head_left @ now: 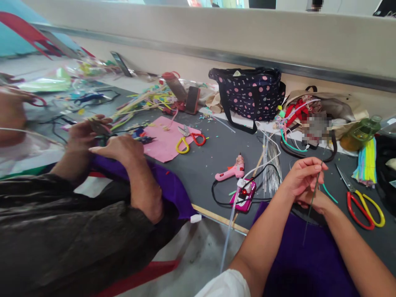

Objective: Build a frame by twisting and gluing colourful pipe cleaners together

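My left hand (pixel 305 176) is closed, its thumb and fingers pinching a thin dark green stem (pixel 310 210). The stem slants down past my other wrist, and its lower end is blurred over the purple cloth on my lap (pixel 305 264). My right hand (pixel 314 201) lies just below and behind the left one. Its fingers are mostly hidden, so I cannot tell what they hold. Beside it on the table, a short teal pipe cleaner (pixel 329 194) lies near scissors with red and yellow handles (pixel 360 206).
Left of my arms are a pink glue gun (pixel 232 169), a magenta power strip (pixel 244 198) with cords, and thin wires (pixel 271 165). A dark patterned bag (pixel 250 95) stands behind. A co-worker's hands (pixel 120 148) work at left, near a pink sheet (pixel 165 146) and another pair of scissors (pixel 185 138).
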Demonstrator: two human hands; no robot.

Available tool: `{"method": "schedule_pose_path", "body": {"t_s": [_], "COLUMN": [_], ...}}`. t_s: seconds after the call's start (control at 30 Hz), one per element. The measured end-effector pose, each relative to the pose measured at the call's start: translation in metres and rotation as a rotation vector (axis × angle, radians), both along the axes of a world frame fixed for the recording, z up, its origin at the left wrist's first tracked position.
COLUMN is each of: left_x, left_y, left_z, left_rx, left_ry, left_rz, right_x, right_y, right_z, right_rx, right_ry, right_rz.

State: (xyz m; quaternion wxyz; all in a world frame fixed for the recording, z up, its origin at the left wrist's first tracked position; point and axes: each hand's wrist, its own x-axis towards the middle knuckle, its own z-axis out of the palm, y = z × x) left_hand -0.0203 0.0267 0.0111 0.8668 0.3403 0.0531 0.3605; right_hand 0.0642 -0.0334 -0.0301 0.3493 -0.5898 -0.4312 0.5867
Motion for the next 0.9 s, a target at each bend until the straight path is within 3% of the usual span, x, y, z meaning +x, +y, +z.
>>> {"method": "schedule_pose_path", "body": {"t_s": [0.1,0.27,0.4,0.5,0.63,0.77,0.9], "left_x": [0.002,0.005,0.005,0.003,0.004,0.009,0.012], "left_y": [0.005,0.013,0.016,0.019,0.026,0.029,0.031], "left_z": [-0.004,-0.009,-0.009,-0.01,-0.017,-0.027,-0.032], "left_rx": [-0.024,-0.078,-0.115,-0.141,-0.186,-0.209,-0.169], "left_ry": [0.003,-0.009,-0.008,-0.018,-0.003,0.13,0.241], "left_rz": [0.049,0.139,0.208,0.237,0.293,0.324,0.364], "right_x": [0.018,0.055,0.079,0.086,0.075,0.053,0.038], "right_y": [-0.026,-0.092,-0.146,-0.161,-0.136,-0.084,-0.043], "right_z": [0.017,0.027,0.027,0.03,0.041,0.047,0.04], "right_rx": [-0.145,-0.243,-0.235,-0.143,0.022,0.131,0.14], "right_ry": [0.049,0.089,0.133,0.118,0.082,0.064,0.064], "right_rz": [0.176,0.182,0.033,-0.164,-0.281,-0.203,-0.106]}}
